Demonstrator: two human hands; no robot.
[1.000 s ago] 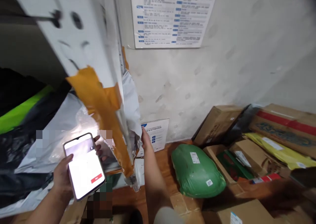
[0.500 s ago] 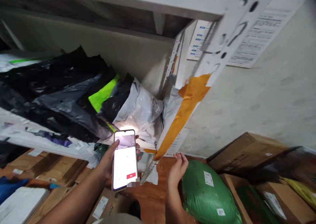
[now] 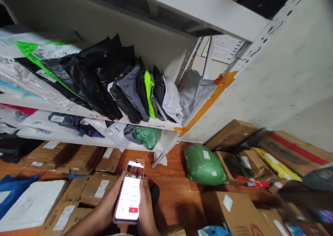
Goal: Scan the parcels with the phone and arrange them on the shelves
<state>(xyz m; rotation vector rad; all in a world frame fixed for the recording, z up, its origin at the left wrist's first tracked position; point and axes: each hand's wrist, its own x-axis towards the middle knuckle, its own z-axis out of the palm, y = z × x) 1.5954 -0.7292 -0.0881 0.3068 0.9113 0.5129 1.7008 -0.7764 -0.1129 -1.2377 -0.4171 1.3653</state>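
White-lit is the screen of the smartphone (image 3: 128, 196), which is at the near middle of the scene, above the brown floor (image 3: 170, 171). The left hand (image 3: 113, 196) holds its left side, and the right hand (image 3: 146, 203) holds its right side. To the left lie cardboard boxes (image 3: 87, 191); to the right, a green parcel (image 3: 202, 168). Farther, black plastic mailers (image 3: 100, 74) lean on a white shelf (image 3: 65, 111).

L hand (image 3: 114, 196), R hand (image 3: 146, 202), gripping tog.
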